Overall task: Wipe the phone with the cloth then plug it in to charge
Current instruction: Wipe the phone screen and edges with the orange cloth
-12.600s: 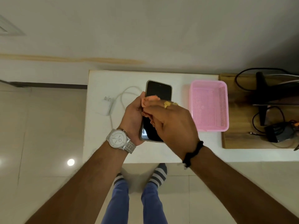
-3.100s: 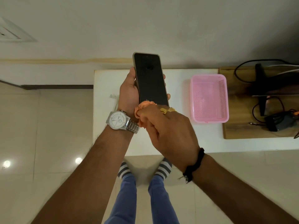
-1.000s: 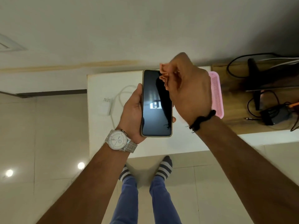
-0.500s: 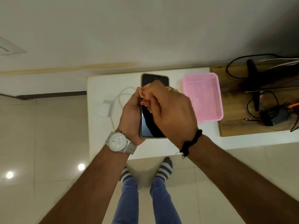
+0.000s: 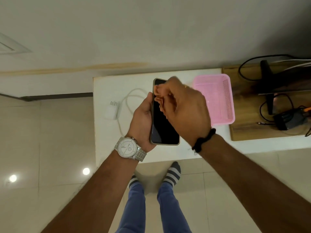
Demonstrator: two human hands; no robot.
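View from the head camera, looking down over a white table (image 5: pixel 107 148) that stands on a tiled floor. On the table's left part lies a white charger plug (image 5: pixel 111 111), pins pointing away from the person; its white cable (image 5: pixel 125 105) loops toward the middle and passes behind the left hand. A pink perforated basket (image 5: pixel 218 98) sits on the table's right part, just beside a wooden board (image 5: pixel 244 132) that carries black cables and a small black device (image 5: pixel 288 121). A dark stand (image 5: pixel 267 81) rises from the board. Below the table edge, two striped socks and blue trouser legs are visible.

The phone (image 5: pixel 164 126) is held above the table's middle, screen up and dark, roughly upright in the view, its upper end partly covered by the right hand. The left hand (image 5: pixel 143 115), with a silver wristwatch (image 5: pixel 127 147), cradles the phone from the left side: the thumb lies along the left edge, the palm is beneath; the other fingers are hidden behind the phone. The right hand (image 5: pixel 183 108), with a black wristband (image 5: pixel 202 140), has its fingers curled around an orange-pink cloth (image 5: pixel 159 96) and presses it on the upper part of the screen. This hand is blurred, so the exact finger arrangement on the cloth cannot be read with certainty.
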